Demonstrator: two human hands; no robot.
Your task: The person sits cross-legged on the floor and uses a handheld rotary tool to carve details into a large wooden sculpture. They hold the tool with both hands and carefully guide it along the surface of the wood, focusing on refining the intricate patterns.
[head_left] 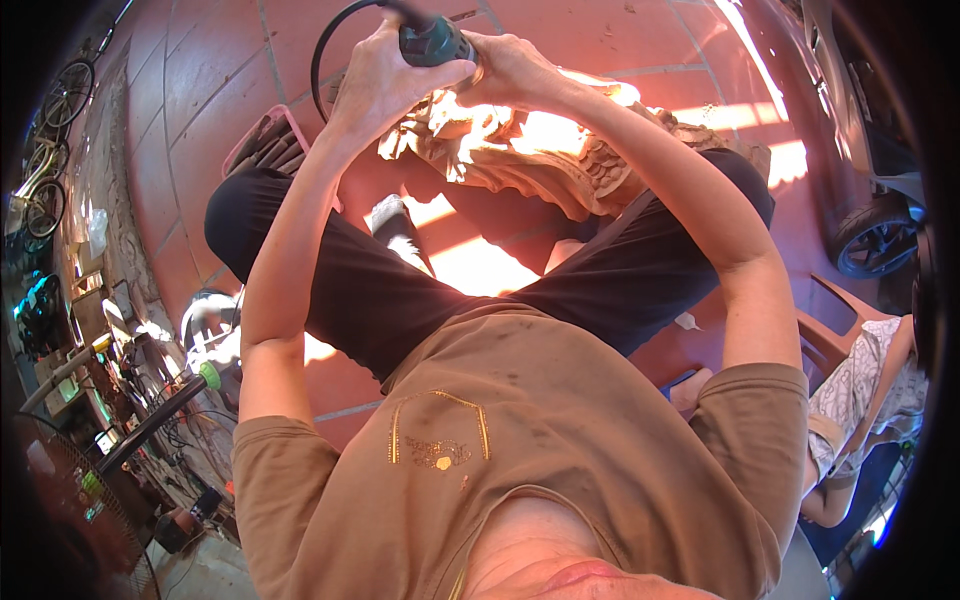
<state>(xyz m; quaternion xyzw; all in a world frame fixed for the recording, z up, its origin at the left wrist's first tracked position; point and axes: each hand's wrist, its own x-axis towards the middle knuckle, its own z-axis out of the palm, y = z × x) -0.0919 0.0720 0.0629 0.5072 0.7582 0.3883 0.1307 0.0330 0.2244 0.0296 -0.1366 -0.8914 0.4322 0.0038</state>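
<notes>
Out in front of me, both my hands grip a teal corded power tool (432,44), its body round and its black cord looping off to the left. My left hand (385,82) wraps the left side, thumb laid along the body. My right hand (508,70) closes round its other end; the working tip is hidden behind that hand. Just below, between my knees, a carved wooden piece (500,165) with deep folds and curls rests near the floor. Strong sunlight washes out parts of it. Whether the tool touches the wood, I cannot tell.
By my left knee a pink tray (236,152) holds several dark-handled tools (275,146). Tools and scrap clutter the left side, with bicycles (66,95) beyond. At right are a black wheel (875,238) and a seated person (862,390). Red tiles (215,75) cover the floor.
</notes>
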